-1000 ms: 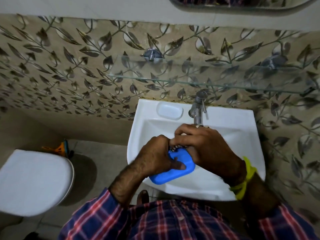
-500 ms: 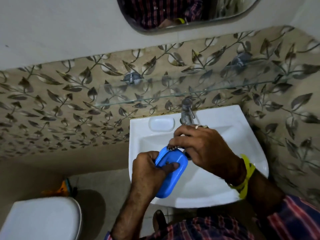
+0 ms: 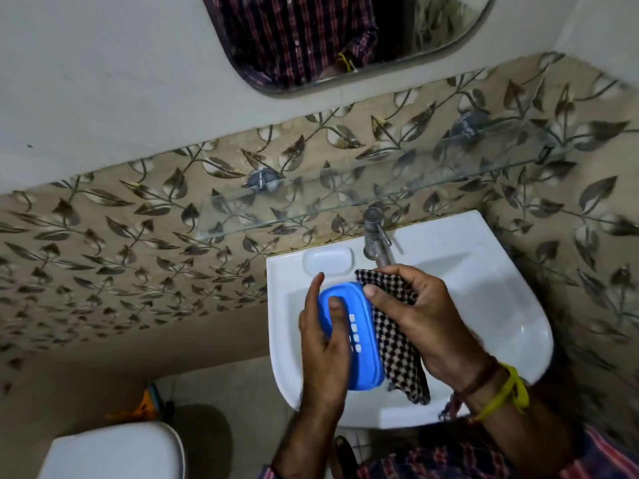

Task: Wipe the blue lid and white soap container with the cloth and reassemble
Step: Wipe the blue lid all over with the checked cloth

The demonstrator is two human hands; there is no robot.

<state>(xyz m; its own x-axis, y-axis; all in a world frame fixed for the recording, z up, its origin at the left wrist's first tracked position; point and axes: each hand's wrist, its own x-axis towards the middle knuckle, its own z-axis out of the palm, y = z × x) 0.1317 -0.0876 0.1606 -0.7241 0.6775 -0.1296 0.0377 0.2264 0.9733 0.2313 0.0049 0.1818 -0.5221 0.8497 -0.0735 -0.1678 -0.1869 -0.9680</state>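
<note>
Over the white sink [image 3: 491, 305] my left hand [image 3: 325, 350] holds a blue lid [image 3: 359, 344], an oval plastic piece with a row of white slots, stood on its long edge. Fingers curl over its inner face. My right hand [image 3: 428, 319] grips a black-and-white checked cloth [image 3: 397, 344], pressed against the lid's right side; the cloth hangs down past the lid's lower end. The white soap container cannot be told apart from the lid here; only white slots show through the blue.
A metal tap [image 3: 375, 236] stands just behind my right hand. A glass shelf [image 3: 311, 209] juts from the leaf-patterned tiles above the sink. A moulded soap recess [image 3: 328, 261] sits on the sink's back rim. A white toilet lid [image 3: 110, 451] is at lower left.
The lid has turned more upright and the checked cloth, earlier hidden under my right hand, now hangs in view beside it. The camera has tilted up, showing more mirror.
</note>
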